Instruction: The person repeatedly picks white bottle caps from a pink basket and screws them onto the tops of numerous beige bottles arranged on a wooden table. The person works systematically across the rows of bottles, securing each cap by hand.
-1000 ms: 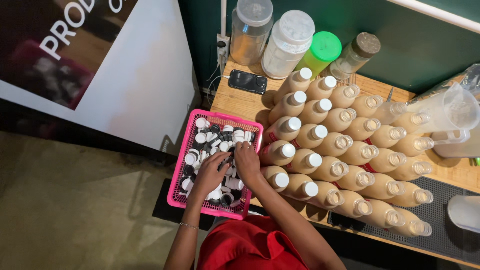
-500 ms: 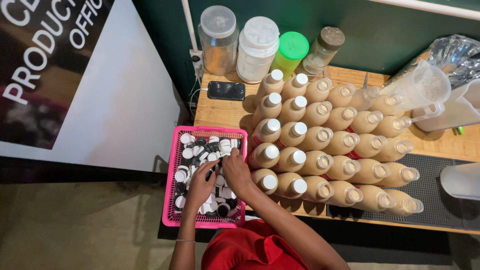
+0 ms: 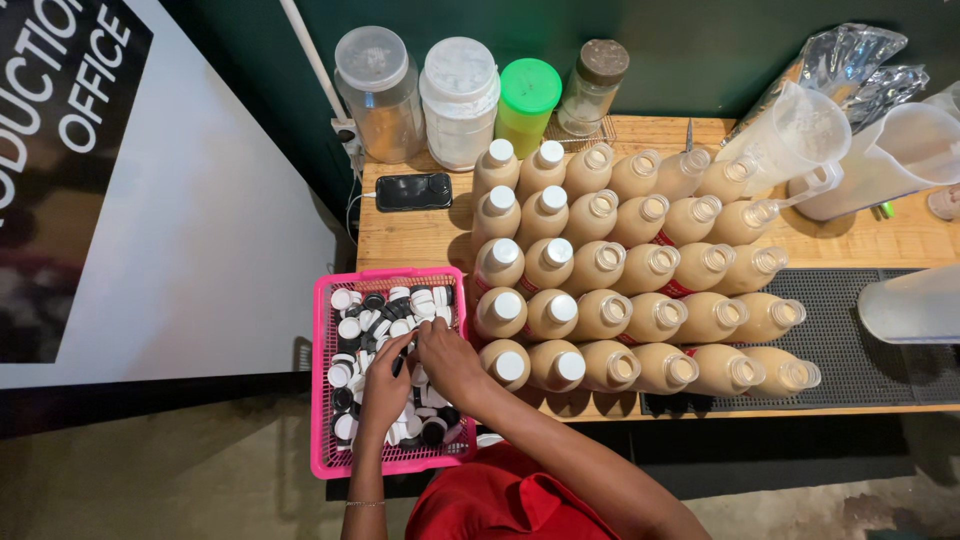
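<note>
Fingers of both hands, left hand (image 3: pixel 383 390) and right hand (image 3: pixel 447 360), curl among black and white caps (image 3: pixel 352 330) in the pink basket (image 3: pixel 322 400); I can't tell what they pinch. Compared with a second ago, they remain there, beside the beige bottles (image 3: pixel 640 300), several still uncapped.

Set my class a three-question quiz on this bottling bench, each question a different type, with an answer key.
1. True or false: both hands are inside the pink basket.
2. Which bottles already wear white caps? A) the two columns nearest the basket B) the far right column C) none
3. What flat dark thing lies on the wooden table beside the bottles?

Key
1. True: the left hand and right hand are among the loose caps.
2. A
3. A phone, with a cable attached.
</note>
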